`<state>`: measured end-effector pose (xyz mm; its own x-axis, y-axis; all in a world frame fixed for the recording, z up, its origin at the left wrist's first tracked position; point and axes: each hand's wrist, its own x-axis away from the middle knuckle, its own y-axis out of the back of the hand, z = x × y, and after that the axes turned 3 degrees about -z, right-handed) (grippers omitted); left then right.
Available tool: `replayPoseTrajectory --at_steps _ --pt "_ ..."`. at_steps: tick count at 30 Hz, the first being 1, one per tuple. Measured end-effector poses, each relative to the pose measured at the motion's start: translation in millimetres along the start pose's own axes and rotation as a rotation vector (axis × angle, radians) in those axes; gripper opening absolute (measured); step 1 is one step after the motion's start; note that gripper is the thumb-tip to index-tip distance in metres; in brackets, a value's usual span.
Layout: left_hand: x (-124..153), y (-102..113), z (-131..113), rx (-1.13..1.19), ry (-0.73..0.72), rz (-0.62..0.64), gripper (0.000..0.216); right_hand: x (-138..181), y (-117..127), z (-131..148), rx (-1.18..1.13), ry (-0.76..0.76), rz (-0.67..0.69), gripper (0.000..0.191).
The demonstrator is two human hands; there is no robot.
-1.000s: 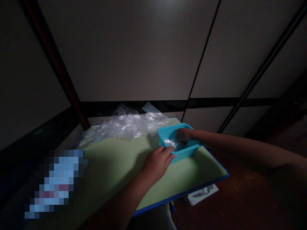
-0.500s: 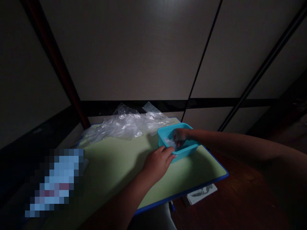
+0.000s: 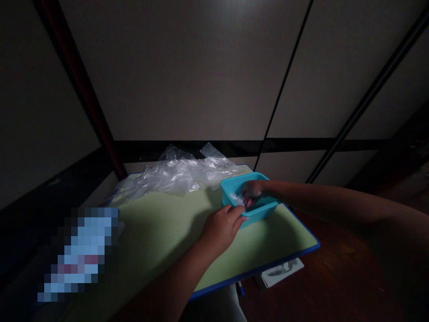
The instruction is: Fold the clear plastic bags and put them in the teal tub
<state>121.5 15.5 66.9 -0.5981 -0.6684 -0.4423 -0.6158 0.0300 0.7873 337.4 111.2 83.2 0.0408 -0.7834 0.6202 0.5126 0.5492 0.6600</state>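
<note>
A turquoise plastic basket stands near the right edge of a pale green table. My left hand grips its near left rim, thumb outside and fingers over the edge. Inside the basket, my right hand is closed, its fingertips pointing down at a piece of clear plastic by the left wall. The fingers press together on that plastic, though their tips are partly hidden. Crumpled clear plastic bags lie spread along the back of the table.
Behind the table rises a panelled cabinet front. A pixelated blue-white item lies at the table's left. Beneath the right side, a white printed box or book sits by the dark red floor.
Almost nothing differs. My right hand has shifted slightly inside the basket, while my left hand keeps the same place on the rim.
</note>
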Motion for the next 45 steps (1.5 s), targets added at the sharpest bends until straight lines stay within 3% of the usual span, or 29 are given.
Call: replayPoseTrajectory --at_steps 4,10,15,20,23,27,29,38,45 --pt "-1 -1 0 -0.006 0.01 0.003 0.017 -3 0 -2 0.045 -0.01 -0.002 0.008" --pt "1 -2 1 0.026 0.011 -0.003 0.019 -3 5 -4 0.192 -0.048 -0.02 0.019" --pt "1 -2 1 0.013 0.019 0.001 0.019 7 19 -3 0.225 -0.039 -0.032 0.005" --pt "0 -4 3 0.014 0.011 -0.005 0.02 26 31 4 0.253 0.051 -0.04 0.014" --pt "0 -4 2 0.012 0.01 -0.012 0.02 30 27 10 0.247 0.151 0.044 0.02" --pt "0 -3 1 0.015 0.009 -0.018 0.022 23 14 18 0.215 0.348 0.26 0.028" --pt "0 -2 0 0.02 0.007 -0.017 0.023 16 10 21 0.259 0.414 0.293 0.03" --pt "0 -1 -1 -0.013 0.011 0.001 0.02 -7 1 27 0.458 0.436 0.162 0.025" --pt "0 2 -1 -0.066 0.004 0.015 0.022 16 20 35 0.471 0.415 0.178 0.037"
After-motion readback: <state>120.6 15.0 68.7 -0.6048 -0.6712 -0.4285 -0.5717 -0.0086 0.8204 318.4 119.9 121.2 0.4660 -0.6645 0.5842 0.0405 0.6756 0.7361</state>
